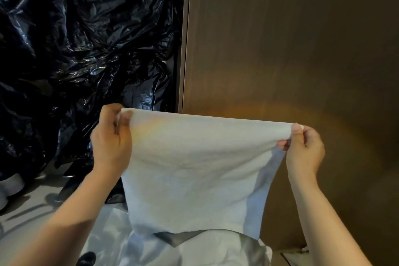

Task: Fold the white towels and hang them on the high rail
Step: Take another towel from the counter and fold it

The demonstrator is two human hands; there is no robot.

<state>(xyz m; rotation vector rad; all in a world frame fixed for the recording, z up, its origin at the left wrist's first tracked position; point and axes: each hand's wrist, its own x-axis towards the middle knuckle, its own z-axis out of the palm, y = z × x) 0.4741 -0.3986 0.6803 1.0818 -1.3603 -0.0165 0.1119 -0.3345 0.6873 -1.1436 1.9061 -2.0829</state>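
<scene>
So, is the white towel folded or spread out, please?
Folded: the towel hangs doubled over, a second layer showing behind its right edge.

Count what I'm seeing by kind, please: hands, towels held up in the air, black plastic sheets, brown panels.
Hands: 2, the left hand and the right hand, each pinching a top corner
White towel held up: 1
Black plastic sheet: 1
Brown panel: 1
Total: 5
</scene>
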